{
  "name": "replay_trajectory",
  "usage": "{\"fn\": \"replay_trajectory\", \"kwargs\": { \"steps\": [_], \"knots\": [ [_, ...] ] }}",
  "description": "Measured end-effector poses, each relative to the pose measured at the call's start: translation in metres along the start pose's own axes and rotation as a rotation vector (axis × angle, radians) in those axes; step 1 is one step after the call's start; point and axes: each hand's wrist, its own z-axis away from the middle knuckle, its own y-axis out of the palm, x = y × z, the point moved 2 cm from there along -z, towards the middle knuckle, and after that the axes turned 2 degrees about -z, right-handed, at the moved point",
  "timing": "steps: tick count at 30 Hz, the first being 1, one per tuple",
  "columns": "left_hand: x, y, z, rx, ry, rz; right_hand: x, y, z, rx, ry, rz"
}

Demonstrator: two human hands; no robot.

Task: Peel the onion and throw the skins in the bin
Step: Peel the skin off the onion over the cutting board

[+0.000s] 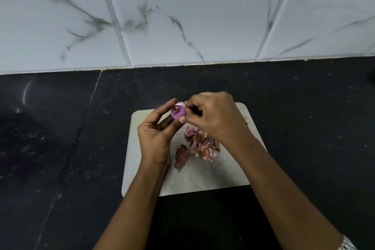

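Nearest us, the skins (203,144) lie heaped on the board (182,180), which sits on the dark bench (60,128). Above the board, left hand (157,134) cups the onion (178,111) w/ thumb and fingers closed round it; right hand (213,115) pinches at its top edge. Mostly purple now, one brown patch left. Bin not in view, so binning isn't done. No writing or brands seen.
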Motion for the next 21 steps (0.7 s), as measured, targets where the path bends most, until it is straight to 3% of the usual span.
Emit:
{"fn": "replay_trajectory", "kwargs": {
  "steps": [8, 13, 16, 18, 21],
  "knots": [
    [0.003, -0.002, -0.002, 0.017, -0.038, 0.084, -0.003, 0.005, 0.003, -0.126, 0.106, -0.103],
    [0.002, 0.001, -0.001, 0.052, -0.046, 0.138, -0.017, 0.002, 0.002, -0.140, 0.345, -0.318],
    [0.004, -0.004, -0.005, 0.045, -0.074, 0.226, -0.028, 0.000, 0.001, -0.114, 0.427, -0.250],
    [0.007, -0.006, -0.006, 0.062, -0.115, 0.293, -0.032, -0.005, 0.001, 0.046, 0.469, -0.196],
    [0.009, -0.003, -0.004, 0.097, -0.148, 0.296, -0.026, -0.013, 0.003, 0.484, 0.410, -0.049]
  ]
}}
